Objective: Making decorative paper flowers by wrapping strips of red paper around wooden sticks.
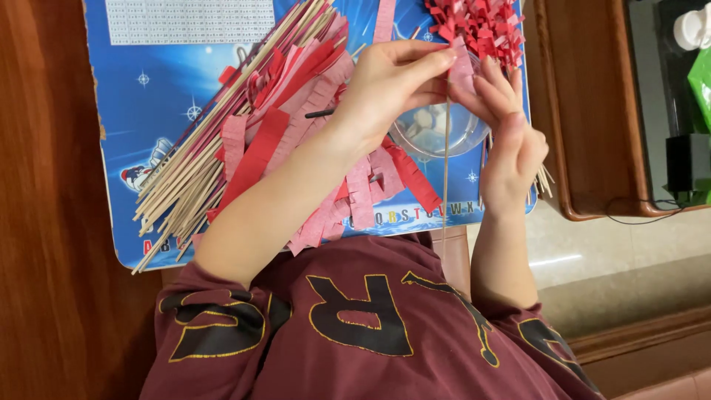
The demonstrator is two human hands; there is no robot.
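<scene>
A thin wooden stick (446,155) was held upright over the blue printed board (148,111), which served as the landmark for everything else. The stick's upper end was pinched, together with a pink fringed paper strip (461,70), between the fingers (433,63) of the left hand (389,81), which were pressed together around it. The right hand (511,141) was placed just beside it, at the board's far right edge, its fingers (492,89) laid against the same strip and stick (whether they were closing fully on it could not be told). Just behind both hands, on the board's right part, a clear plastic bowl (433,133) was seen. A bundle of red fringed pieces (478,26) was lying at the board's upper right corner. Across the board's middle, loose red and pink fringed strips (296,111) were heaped, and a pile of bare wooden sticks (192,170) was spread over its left part. The board itself was resting on a brown wooden desk (44,185).
</scene>
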